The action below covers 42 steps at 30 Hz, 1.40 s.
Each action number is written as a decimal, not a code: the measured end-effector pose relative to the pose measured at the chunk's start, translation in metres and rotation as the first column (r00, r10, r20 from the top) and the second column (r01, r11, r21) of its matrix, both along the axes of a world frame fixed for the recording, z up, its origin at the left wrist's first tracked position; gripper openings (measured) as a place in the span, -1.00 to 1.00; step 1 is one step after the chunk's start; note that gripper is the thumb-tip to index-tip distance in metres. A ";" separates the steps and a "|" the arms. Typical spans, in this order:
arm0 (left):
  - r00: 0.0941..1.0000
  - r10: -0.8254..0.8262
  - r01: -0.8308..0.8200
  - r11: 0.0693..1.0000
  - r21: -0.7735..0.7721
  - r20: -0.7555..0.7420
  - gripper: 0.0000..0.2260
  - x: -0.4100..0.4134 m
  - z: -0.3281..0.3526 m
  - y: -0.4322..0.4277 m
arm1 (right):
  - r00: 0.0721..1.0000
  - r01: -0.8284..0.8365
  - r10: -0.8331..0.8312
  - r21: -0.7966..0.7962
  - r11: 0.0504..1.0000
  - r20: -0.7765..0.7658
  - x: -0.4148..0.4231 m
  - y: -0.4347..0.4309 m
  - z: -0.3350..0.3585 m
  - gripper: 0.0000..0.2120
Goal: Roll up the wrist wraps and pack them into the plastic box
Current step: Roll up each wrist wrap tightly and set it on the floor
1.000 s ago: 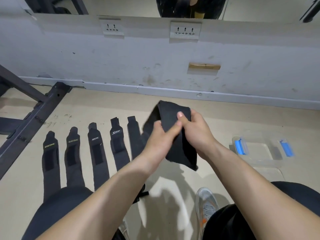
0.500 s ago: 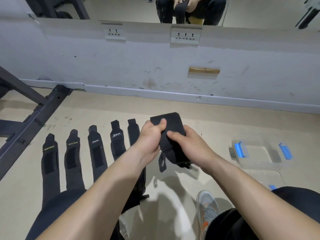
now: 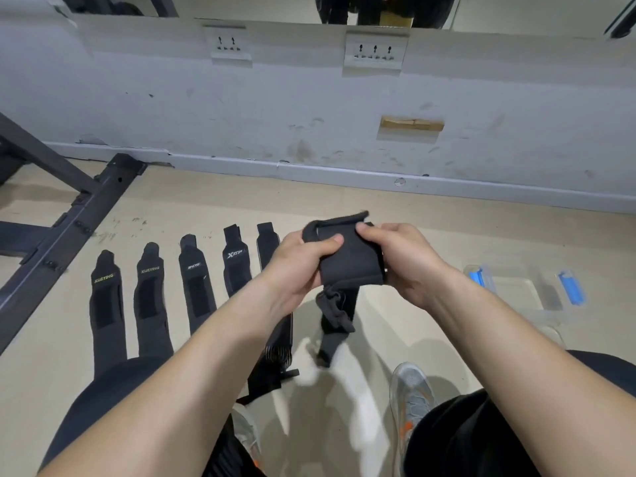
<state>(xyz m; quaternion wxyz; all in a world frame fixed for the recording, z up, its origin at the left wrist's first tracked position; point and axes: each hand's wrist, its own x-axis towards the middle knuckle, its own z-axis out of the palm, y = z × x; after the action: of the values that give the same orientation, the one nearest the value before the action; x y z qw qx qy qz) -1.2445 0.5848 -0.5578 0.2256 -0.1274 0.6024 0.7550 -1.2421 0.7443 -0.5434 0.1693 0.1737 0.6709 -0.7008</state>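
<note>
A black wrist wrap is held in the air above the floor, partly rolled, with its loose tail hanging down. My left hand grips its left side, thumb on top. My right hand grips its right side with curled fingers. Several more black wrist wraps lie flat in a row on the floor to the left. The clear plastic box with blue latches sits on the floor to the right, its inside partly washed out.
A dark metal rack frame crosses the floor at the left. A grey wall with sockets runs behind. My knees and grey shoes fill the bottom of the view.
The wrap has been turned and rolled tighter between my hands. Its loose tail now hangs lower and longer beneath them.
</note>
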 end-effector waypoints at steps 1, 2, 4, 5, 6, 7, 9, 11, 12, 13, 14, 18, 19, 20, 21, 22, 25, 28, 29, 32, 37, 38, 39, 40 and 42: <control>1.000 -0.004 0.004 1.000 0.007 0.016 -0.77 -0.001 0.001 -0.003 | 1.000 -0.016 0.016 0.027 1.000 -0.015 0.001 0.000 -0.001 -0.81; 1.000 -0.020 0.020 1.000 -0.001 0.021 -0.78 -0.001 0.002 -0.004 | 0.999 -0.014 0.016 0.044 0.999 -0.028 0.002 0.001 -0.002 -0.81; 0.999 -0.041 0.041 0.999 -0.022 0.020 -0.79 -0.002 0.001 -0.004 | 0.999 0.004 -0.001 0.052 0.999 -0.049 0.002 0.002 -0.003 -0.88; 0.999 -0.045 0.046 0.999 -0.020 0.024 -0.78 -0.002 0.000 -0.002 | 0.999 0.009 -0.006 0.052 0.999 -0.051 0.002 0.003 -0.003 -0.90; 0.998 -0.051 0.051 0.999 -0.009 0.035 -0.77 -0.002 -0.001 -0.001 | 0.999 0.009 -0.006 0.053 0.999 -0.048 0.003 0.005 -0.004 -0.90; 0.997 -0.059 0.060 0.998 0.001 0.049 -0.76 0.000 0.000 0.001 | 0.999 0.008 -0.006 0.059 0.998 -0.040 0.003 0.006 -0.006 -0.87; 0.995 -0.064 0.065 0.998 -0.005 0.081 -0.81 0.001 -0.001 0.003 | 1.000 0.011 -0.009 0.076 0.997 -0.023 0.004 0.007 -0.010 -0.79; 0.992 -0.057 0.064 0.996 -0.056 0.113 -0.93 0.001 -0.002 0.004 | 1.000 -0.008 0.010 0.087 0.996 -0.017 0.005 0.008 -0.014 -0.79; 0.990 -0.054 0.066 0.994 -0.088 0.134 -0.94 0.001 -0.003 0.004 | 0.999 -0.036 0.037 0.085 0.996 -0.011 0.006 0.011 -0.017 -0.82; 0.986 -0.055 0.074 0.990 -0.116 0.155 -0.92 0.001 -0.004 0.004 | 0.998 -0.066 0.065 0.074 0.995 0.004 0.006 0.013 -0.021 -0.85; 0.983 -0.052 0.076 0.988 -0.136 0.174 -0.86 0.001 -0.007 0.004 | 0.996 -0.088 0.086 0.060 0.994 0.031 0.006 0.014 -0.026 -0.88; 0.985 -0.071 0.087 0.991 -0.099 0.156 -0.54 0.013 -0.032 0.000 | 0.980 0.084 -0.076 -0.034 0.996 0.185 -0.004 0.007 -0.056 -0.94; 0.982 -0.138 0.150 0.985 -0.090 0.129 -0.54 0.019 -0.035 0.001 | 0.965 0.152 -0.138 -0.045 0.987 0.223 -0.008 0.003 -0.065 -0.94; 0.976 -0.197 0.207 0.973 -0.107 0.097 -0.55 0.024 -0.041 0.001 | 0.950 0.200 -0.183 -0.043 0.979 0.255 -0.012 0.000 -0.075 -0.94; 0.971 -0.229 0.237 0.961 -0.143 0.072 -0.57 0.028 -0.051 0.001 | 0.940 0.214 -0.197 -0.031 0.976 0.278 -0.014 -0.002 -0.088 -0.94; 0.973 -0.221 0.229 0.956 -0.182 0.063 -0.62 0.030 -0.063 0.000 | 0.939 0.187 -0.183 0.015 0.982 0.292 -0.016 -0.002 -0.101 -0.93; 0.978 -0.109 0.136 0.980 -0.142 0.180 -0.74 0.034 -0.101 0.000 | 0.953 -0.081 -0.024 0.330 0.940 0.303 -0.015 0.008 -0.142 -0.72; 0.909 -0.087 0.098 0.995 -0.008 0.408 -0.74 0.049 -0.144 0.006 | 0.937 -0.302 0.106 0.616 0.727 0.334 -0.016 0.020 -0.176 -0.74; 0.880 -0.112 0.114 0.993 0.025 0.462 -0.75 0.056 -0.161 0.009 | 0.935 -0.334 0.140 0.671 0.662 0.327 -0.021 0.022 -0.189 -0.65; 0.807 -0.208 0.204 0.976 0.069 0.552 -0.83 0.072 -0.204 0.012 | 0.925 -0.364 0.300 0.769 0.526 0.233 -0.045 0.017 -0.228 -0.59; 0.749 -0.354 0.366 0.926 0.096 0.559 -0.84 0.064 -0.253 -0.002 | 0.662 -0.438 0.717 0.889 0.131 0.220 -0.077 -0.035 -0.298 -0.56; 0.740 -0.370 0.384 0.918 0.099 0.561 -0.84 0.062 -0.261 -0.007 | 0.593 -0.425 0.771 0.904 0.054 0.233 -0.081 -0.047 -0.310 -0.53; 0.730 -0.386 0.400 0.910 0.104 0.565 -0.85 0.060 -0.267 -0.013 | 0.537 -0.438 0.803 0.899 0.004 0.258 -0.086 -0.057 -0.321 -0.51; 0.717 -0.402 0.419 0.902 0.110 0.569 -0.86 0.059 -0.274 -0.018 | 0.485 -0.473 0.823 0.880 -0.038 0.296 -0.091 -0.065 -0.330 -0.48; 0.695 -0.438 0.462 0.880 0.113 0.571 -0.86 0.058 -0.285 -0.031 | 0.380 -0.566 0.833 0.813 -0.134 0.402 -0.102 -0.071 -0.345 -0.47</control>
<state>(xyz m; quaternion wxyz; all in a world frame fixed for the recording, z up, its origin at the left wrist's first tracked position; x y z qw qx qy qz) -1.1862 0.5542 -0.8427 0.5731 -0.2046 0.5317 0.5890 -1.3440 0.6734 -0.8889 0.3128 -0.2524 0.9151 -0.0320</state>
